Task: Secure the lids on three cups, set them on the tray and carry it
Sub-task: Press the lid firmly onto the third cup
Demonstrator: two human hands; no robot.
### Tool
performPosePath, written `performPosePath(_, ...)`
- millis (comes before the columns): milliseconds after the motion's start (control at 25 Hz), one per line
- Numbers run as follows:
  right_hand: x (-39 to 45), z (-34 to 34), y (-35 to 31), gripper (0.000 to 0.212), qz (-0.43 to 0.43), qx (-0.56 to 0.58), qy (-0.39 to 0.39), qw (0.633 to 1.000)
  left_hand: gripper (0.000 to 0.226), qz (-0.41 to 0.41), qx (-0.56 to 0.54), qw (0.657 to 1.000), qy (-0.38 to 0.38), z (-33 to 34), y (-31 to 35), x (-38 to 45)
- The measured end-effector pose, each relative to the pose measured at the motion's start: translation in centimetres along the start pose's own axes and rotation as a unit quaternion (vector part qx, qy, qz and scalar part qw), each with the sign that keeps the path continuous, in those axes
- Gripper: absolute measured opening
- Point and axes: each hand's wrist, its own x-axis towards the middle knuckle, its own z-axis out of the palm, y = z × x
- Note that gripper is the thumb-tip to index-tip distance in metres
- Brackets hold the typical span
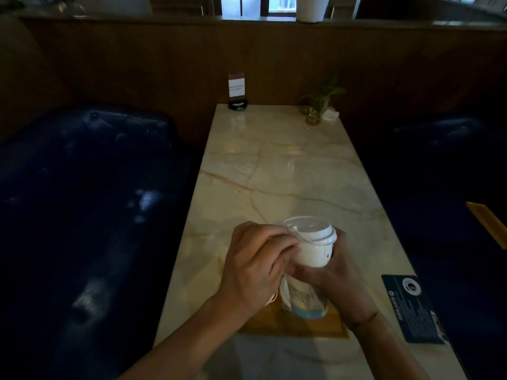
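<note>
A white paper cup (312,255) is held up over the near end of the marble table (274,171). My right hand (337,275) grips its body from the right side. My left hand (258,266) pinches the edge of the clear plastic lid (308,227), which sits tilted on the cup's rim. Below the hands a second cup (307,303) with a blue band stands on a brown wooden tray (290,325). My left hand hides part of that cup and another white rim beside it.
A dark blue card (414,308) lies at the table's near right edge. At the far end stand a small sign holder (236,91) and a glass with a green plant (315,111). Dark blue sofas (82,201) flank the table on both sides.
</note>
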Motion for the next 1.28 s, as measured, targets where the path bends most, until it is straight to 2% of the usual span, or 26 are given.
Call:
performPosePath(80,0.2,0.3,0.0,0.082,-0.023,-0.037,0.028,0.999,0.013,0.021,0.029,0.999,0.001,0.2,0.5,0.1)
performPosePath(200,0.0,0.4,0.2,0.073,-0.033,0.001,0.056,0.998,0.014,0.022,0.034,0.999,-0.002,0.3,0.9,0.5)
performPosePath(320,-0.4,0.0,-0.4,0.077,-0.026,0.057,0.029,0.998,0.015,0.006,0.010,1.000,-0.012,0.1,1.1,0.9)
performPosePath(520,-0.5,-0.6,-0.7,0.062,0.004,0.122,-0.027,0.992,0.014,-0.026,-0.060,0.998,0.003,-0.1,0.9,1.0)
performPosePath(760,-0.7,-1.0,-0.2,0.058,0.046,0.198,-0.092,0.975,0.014,-0.071,-0.117,0.991,-0.012,-0.4,0.2,0.3)
performPosePath(840,-0.5,-0.8,-0.1,0.066,0.045,0.183,-0.098,0.977,0.014,-0.078,-0.113,0.990,-0.023,-0.5,-0.2,0.2)
performPosePath(960,0.0,-0.6,-0.4,0.094,0.050,0.114,-0.061,0.990,0.015,-0.076,-0.096,0.992,-0.032,-0.5,-0.8,0.1)
performPosePath(1080,0.1,-0.3,-0.4,0.103,0.024,0.054,-0.030,0.998,0.014,-0.076,-0.098,0.991,-0.041,-0.4,-0.9,0.0)
performPosePath(1160,0.0,-0.2,-0.1,0.103,0.011,0.040,-0.015,0.999,0.013,-0.094,-0.117,0.987,-0.058,-0.4,-0.7,0.1)
performPosePath(1280,-0.3,-0.7,0.1,0.090,-0.002,0.042,-0.002,0.999,0.010,-0.159,-0.208,0.962,-0.080,-0.5,0.0,0.7)
